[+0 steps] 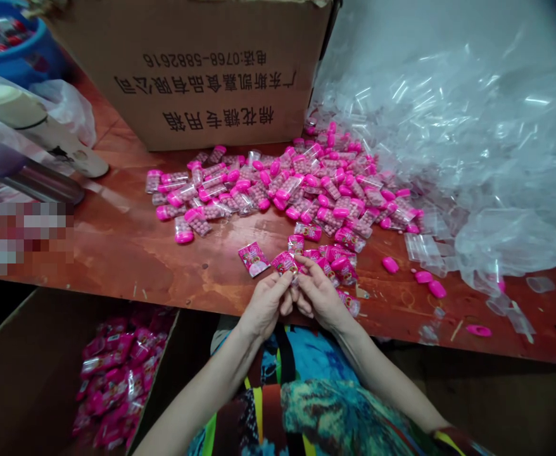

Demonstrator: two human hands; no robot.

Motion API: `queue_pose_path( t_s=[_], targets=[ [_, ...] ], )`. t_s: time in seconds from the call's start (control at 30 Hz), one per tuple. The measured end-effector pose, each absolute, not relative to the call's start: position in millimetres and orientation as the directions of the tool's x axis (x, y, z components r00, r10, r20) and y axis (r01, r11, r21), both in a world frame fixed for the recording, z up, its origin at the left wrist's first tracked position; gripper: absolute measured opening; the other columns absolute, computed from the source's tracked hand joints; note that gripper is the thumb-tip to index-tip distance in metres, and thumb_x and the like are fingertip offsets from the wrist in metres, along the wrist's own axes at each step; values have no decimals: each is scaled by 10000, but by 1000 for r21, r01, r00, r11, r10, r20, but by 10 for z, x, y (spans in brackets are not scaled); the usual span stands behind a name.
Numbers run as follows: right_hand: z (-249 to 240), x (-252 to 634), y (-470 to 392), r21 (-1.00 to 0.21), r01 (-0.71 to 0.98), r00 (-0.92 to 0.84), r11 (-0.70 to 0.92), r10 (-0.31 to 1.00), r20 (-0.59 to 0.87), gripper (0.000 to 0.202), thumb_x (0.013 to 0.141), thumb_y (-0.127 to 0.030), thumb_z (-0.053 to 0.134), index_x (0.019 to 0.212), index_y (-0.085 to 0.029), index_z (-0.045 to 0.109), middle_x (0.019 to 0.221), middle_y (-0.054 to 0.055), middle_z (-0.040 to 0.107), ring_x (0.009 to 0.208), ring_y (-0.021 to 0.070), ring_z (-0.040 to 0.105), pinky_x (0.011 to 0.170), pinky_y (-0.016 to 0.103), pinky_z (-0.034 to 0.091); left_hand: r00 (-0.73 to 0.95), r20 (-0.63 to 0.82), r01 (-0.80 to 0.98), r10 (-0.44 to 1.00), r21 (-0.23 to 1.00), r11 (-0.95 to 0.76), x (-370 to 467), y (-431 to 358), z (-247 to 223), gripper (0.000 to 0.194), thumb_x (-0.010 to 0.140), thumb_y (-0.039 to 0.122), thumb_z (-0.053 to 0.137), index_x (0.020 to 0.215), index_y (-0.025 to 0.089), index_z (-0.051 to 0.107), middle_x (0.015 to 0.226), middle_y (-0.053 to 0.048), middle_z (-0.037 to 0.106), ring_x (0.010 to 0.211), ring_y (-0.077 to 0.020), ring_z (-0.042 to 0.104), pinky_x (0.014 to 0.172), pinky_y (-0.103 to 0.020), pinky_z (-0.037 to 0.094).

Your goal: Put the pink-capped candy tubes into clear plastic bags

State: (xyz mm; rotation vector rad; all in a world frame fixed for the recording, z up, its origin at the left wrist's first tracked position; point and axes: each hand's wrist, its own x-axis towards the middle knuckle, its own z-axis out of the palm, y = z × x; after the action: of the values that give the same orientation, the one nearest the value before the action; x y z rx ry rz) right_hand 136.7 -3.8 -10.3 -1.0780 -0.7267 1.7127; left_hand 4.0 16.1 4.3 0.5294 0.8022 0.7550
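Note:
At the table's front edge, my left hand (266,303) and my right hand (323,292) meet, fingertips pinched together on a pink printed wrapper (285,260). Whether a small bottle is inside that wrapper is hidden by my fingers. A flat pink printed wrapper (254,259) lies just left of it. Beside and beyond my right hand are several small candy bottles in pink printed wrappers (349,239). Farther back spreads a heap of clear candy bottles with pink caps (290,187), filled with small pale pink balls.
A large cardboard box (211,69) stands behind the heap. Clear plastic pieces (425,126) pile up at right, near loose pink caps (390,265). Bottles (59,136) and a blue tub (26,60) are at left. Below the edge, an open carton (16,380) holds pink-wrapped bottles (116,380).

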Motion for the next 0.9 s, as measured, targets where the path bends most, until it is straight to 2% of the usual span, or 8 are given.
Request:
queue_pose_path(
  t_s=[0.13, 0.3, 0.37, 0.47, 0.53, 0.67, 0.77, 0.9],
  targets=[
    [-87, 1424, -14, -923, -222, -145, -315, 946, -289, 553, 939, -478, 597, 1386, -231, 386, 509, -125, 477, 332, 74, 372, 330, 163, 285, 463, -410, -372, 786, 715, 592, 122, 154, 65, 477, 850, 561, 651, 596, 177, 524, 403, 33, 462, 431, -102, 479, 526, -230, 384],
    [119, 1637, -39, -960, 198, -41, -198, 977, -210, 473, 975, -459, 522, 1389, -235, 474, 643, -42, 579, 438, 105, 472, 430, 216, 368, 449, -470, -181, 760, 785, 592, 83, 139, 147, 467, 853, 607, 601, 710, 164, 642, 396, 38, 479, 345, -73, 317, 428, -236, 226],
    [263, 1738, -56, -819, 560, 51, -125, 992, -117, 446, 979, -436, 526, 1379, -240, 538, 673, -4, 611, 513, 141, 530, 504, 248, 399, 377, -480, -90, 792, 832, 548, -44, 154, 177, 468, 843, 606, 610, 743, 157, 698, 455, 14, 548, 345, -68, 285, 411, -251, 177],
    [438, 1703, -14, -362, 929, 116, -76, 989, 91, 444, 983, -409, 530, 1379, -216, 587, 765, 70, 655, 658, 216, 595, 609, 307, 423, 157, -454, -41, 877, 884, 465, -303, 214, 181, 466, 820, 588, 650, 662, 153, 708, 540, -25, 617, 375, -70, 318, 402, -254, 177],
    [459, 1498, 84, -174, 984, -10, 42, 984, 179, 430, 993, -343, 503, 1387, -193, 589, 949, 137, 681, 836, 269, 612, 721, 365, 445, 1, -431, -86, 902, 899, 430, -453, 265, 153, 441, 814, 565, 671, 660, 153, 700, 547, -19, 609, 376, -65, 313, 392, -246, 173],
    [240, 909, 363, -149, 923, -353, 355, 935, 44, 474, 960, -288, 533, 1417, -160, 553, 1323, 190, 584, 1132, 334, 504, 911, 459, 404, -133, -435, -214, 891, 890, 402, -604, 324, 84, 376, 804, 515, 701, 733, 145, 698, 550, 15, 575, 359, -45, 300, 380, -219, 182],
    [13, 670, 475, -124, 923, -373, 364, 926, -55, 443, 976, -223, 490, 1407, -142, 552, 1280, 191, 597, 1109, 322, 481, 904, 459, 382, -156, -443, -215, 883, 888, 407, -652, 309, 47, 395, 787, 523, 716, 729, 134, 689, 544, 16, 570, 354, -36, 311, 378, -206, 192],
    [-143, 724, 424, -81, 919, -388, 385, 921, -22, 415, 985, -156, 462, 1387, -159, 568, 1108, 153, 632, 1005, 286, 475, 886, 442, 358, -167, -466, -200, 869, 879, 433, -692, 267, 2, 436, 759, 567, 722, 751, 132, 691, 544, 13, 577, 339, -32, 318, 363, -199, 182]
  ],
)
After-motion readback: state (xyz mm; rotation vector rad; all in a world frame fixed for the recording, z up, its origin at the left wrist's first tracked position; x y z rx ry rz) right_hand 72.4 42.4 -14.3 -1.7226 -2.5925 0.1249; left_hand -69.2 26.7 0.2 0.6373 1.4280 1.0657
